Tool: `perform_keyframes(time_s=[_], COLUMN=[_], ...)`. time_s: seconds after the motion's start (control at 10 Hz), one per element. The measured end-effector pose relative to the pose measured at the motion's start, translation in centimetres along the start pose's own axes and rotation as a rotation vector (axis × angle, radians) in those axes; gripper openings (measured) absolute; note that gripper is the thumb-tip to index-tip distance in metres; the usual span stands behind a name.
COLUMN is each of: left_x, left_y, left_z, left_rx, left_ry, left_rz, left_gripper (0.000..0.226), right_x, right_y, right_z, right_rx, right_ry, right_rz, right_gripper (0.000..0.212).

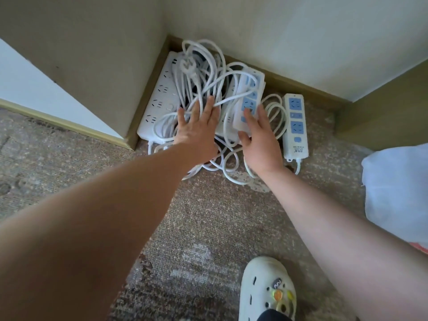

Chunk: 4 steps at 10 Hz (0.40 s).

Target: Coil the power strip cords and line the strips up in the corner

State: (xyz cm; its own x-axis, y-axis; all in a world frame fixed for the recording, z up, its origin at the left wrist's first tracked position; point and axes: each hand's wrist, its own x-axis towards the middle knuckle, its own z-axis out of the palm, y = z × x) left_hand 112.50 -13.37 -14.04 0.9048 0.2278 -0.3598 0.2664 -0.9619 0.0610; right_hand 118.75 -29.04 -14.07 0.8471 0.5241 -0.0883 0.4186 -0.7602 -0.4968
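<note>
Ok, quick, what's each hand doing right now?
Left hand: open, fingers spread flat on the tangled cords.
Right hand: gripping the blue-socket power strip.

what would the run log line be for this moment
left hand: flat on tangled cords | right hand: grips blue-socket strip | second blue strip: apart on carpet | cords: uncoiled

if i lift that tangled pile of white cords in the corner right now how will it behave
The white cords would probably flop and sag, since they lie in loose, uneven loops. Their loops cross the blue-socket strip and the wide white strip, so those may drag along.
</note>
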Motion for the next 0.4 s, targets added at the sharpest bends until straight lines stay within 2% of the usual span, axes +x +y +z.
perform_keyframes(time_s=[0.1,0.2,0.3,0.4], left_x=[0.3,-0.5,-3.0,-6.1], left_y=[-0.3,-1.6,-3.9,-4.8], left_z=[-0.6,-2.0,-3.2,-5.0], left_rx=[-0.028,-0.061,-0.227,-0.293], left_ry=[-0.062,-0.109,-0.028,0.059], left_rz=[0.02,0.121,0.184,0.188], left_gripper=[0.099,0.097,0.08,0.07], right_x=[-0.1,-0.3,-0.8,-1.9], right_y=[0.1,-0.5,-1.2,-2.0], right_z=[-0.2,-0.8,-1.4,-3.2], right_rx=[-0.024,-0.033,-0.05,-0.02], right_ry=[-0.01,-0.052,-0.086,-0.095], right_rz=[-0.005,0.011,0.021,0.059], right_gripper=[0.055,0.057,0.057,0.054])
